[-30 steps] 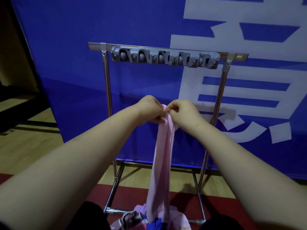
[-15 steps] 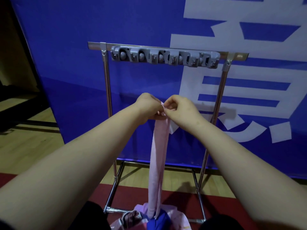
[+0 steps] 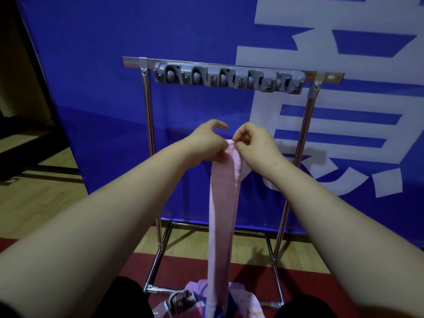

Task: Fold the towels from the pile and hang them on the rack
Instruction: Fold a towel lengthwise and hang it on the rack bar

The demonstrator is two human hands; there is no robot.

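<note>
Bottom centre of the frame, nearest you: the pile, a heap of pink, purple & patterned cloth on the red mat, betw. your dark-clothed knees. The pink towel rises out of it as a narrow, lengthwise-folded strip, hanging straight from mid-frame w/ its lower end down among the pile. Your hands meet at its top, close together. Your right hand pinches the top corner betw. thumb & fingertips. Your left hand holds the top edge from the left w/ curled lower fingers; forefinger is crooked above the cloth, not touching it. Behind the hands stands the rack: chrome uprights, a top rail in the upper half of the frame, feet on the mat & the wood floor. A grey clip strip runs along the rail, no towel on it. Farthest back: a blue banner w/ big white characters, upper right.
</note>
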